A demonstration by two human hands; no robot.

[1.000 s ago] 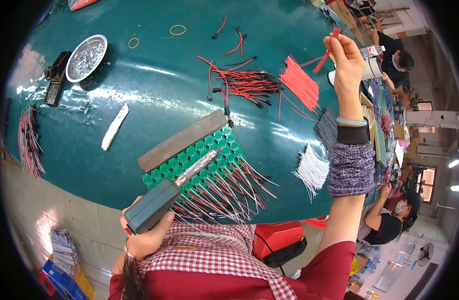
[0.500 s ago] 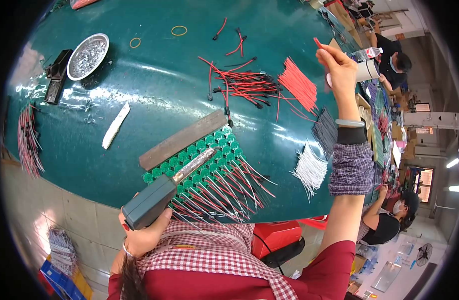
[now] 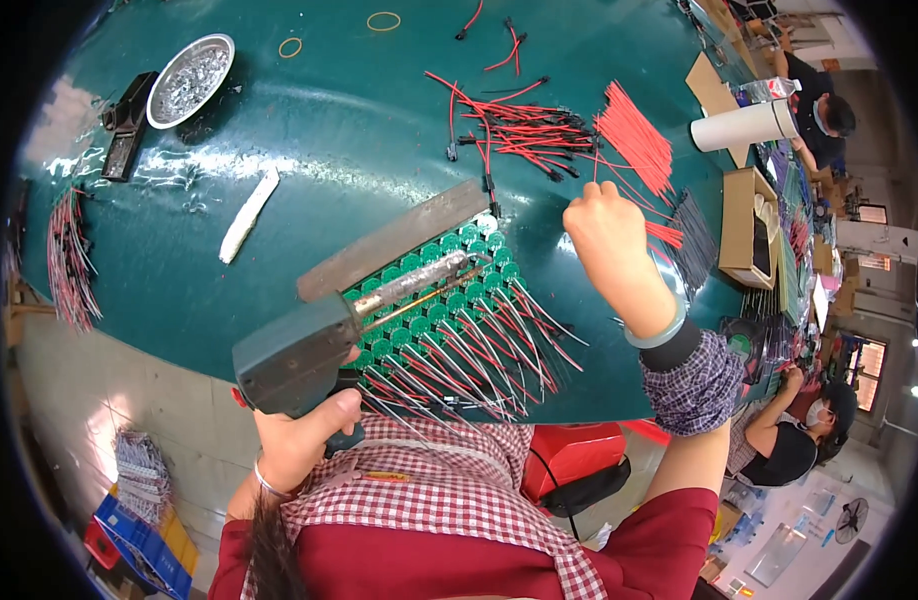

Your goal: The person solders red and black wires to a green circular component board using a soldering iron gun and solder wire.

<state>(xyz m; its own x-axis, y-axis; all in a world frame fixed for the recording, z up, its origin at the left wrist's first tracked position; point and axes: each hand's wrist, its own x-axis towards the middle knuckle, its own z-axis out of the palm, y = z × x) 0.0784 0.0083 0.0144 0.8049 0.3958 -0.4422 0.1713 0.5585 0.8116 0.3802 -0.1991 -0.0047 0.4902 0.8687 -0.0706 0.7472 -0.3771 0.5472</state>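
My left hand (image 3: 304, 440) is wrapped round the grip of a dark soldering gun (image 3: 294, 352). Its metal barrel slants up and right over rows of small round green circuit boards (image 3: 419, 325). Red, black and white wires (image 3: 479, 365) trail from the boards toward the table's near edge. A flat grey-brown bar (image 3: 394, 240) lies along their far side. To the right of the boards, my right hand (image 3: 611, 225) is closed, knuckles up. Red wires (image 3: 664, 235) stick out beside it; their held part is hidden in the palm.
Beyond my right hand lie black-ended red cables (image 3: 529, 135), loose red wires (image 3: 634, 135) and dark wires (image 3: 692, 240). A metal bowl (image 3: 191, 82), black stand (image 3: 129, 130) and white strip (image 3: 249, 215) are on the left. A white cylinder (image 3: 744, 125) and cardboard box (image 3: 747, 225) stand right. Two people sit beyond.
My right hand has come down and left from the far right, toward the boards. The soldering gun has shifted slightly, and a thin rod now shows beside its barrel. The whole view has shifted somewhat.
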